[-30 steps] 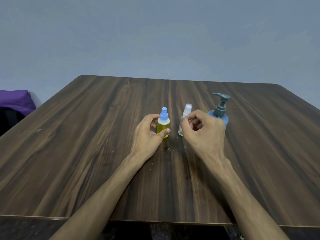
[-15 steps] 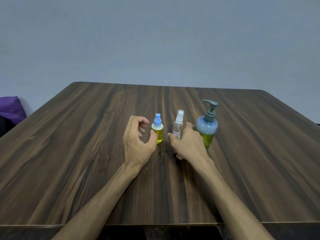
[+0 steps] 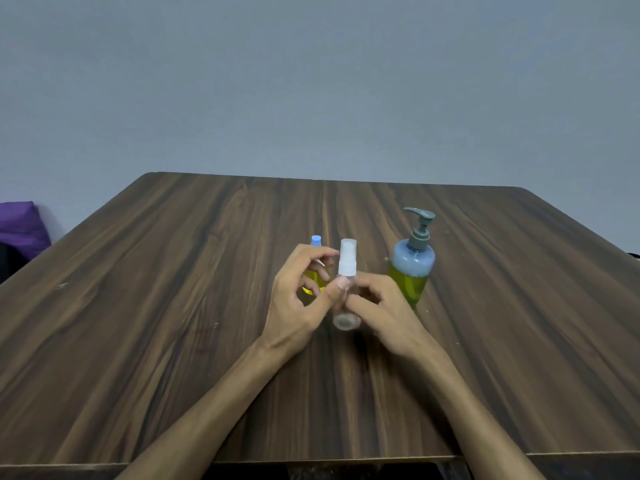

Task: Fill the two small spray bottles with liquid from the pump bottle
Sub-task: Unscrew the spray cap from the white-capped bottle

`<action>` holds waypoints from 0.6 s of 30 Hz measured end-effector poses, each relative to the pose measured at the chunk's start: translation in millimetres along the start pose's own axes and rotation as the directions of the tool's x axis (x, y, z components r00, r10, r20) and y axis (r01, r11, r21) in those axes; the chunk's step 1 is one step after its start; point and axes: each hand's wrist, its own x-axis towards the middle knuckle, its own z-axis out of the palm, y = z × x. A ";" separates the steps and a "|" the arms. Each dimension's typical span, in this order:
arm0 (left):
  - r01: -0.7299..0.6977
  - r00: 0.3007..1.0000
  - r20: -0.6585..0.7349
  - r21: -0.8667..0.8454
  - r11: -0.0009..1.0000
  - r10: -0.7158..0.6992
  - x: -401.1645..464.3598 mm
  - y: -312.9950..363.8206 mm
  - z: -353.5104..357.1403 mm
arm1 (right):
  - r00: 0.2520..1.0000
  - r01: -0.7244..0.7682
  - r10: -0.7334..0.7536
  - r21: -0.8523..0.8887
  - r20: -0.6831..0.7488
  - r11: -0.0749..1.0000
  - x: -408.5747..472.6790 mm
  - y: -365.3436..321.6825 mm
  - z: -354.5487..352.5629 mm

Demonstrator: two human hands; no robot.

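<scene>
A clear, empty-looking spray bottle with a white cap is lifted off the table and tilted, its base towards me. My right hand grips its body. My left hand pinches it just below the white cap with thumb and fingers. Behind my left hand stands a small spray bottle with a blue cap and yellow liquid, partly hidden. The pump bottle, blue-grey on top with yellow-green liquid below and a grey pump, stands to the right, untouched.
All of this sits on a dark wooden table against a plain grey wall. A purple cloth lies beyond the table's left edge.
My left hand let go of the blue-capped bottle and moved right onto the clear bottle. My right hand raised the clear bottle off the table and tilted it.
</scene>
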 end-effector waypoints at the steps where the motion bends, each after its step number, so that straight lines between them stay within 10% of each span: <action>1: 0.023 0.999 0.041 -0.023 0.999 -0.022 -0.4 0.7 1.6 | 0.998 -0.017 0.013 0.080 0.055 0.997 -0.2 2.1 0.2; 8: 0.265 0.963 0.113 -0.202 0.943 -0.247 2.6 5.7 3.1 | 0.944 -0.140 0.086 0.151 0.318 0.979 3.6 8.3 6.7; 18: 0.341 0.938 0.043 -0.301 0.891 -0.344 2.5 4.5 9.0 | 0.999 0.005 -0.015 -0.221 -0.041 0.975 -4.4 18.9 7.1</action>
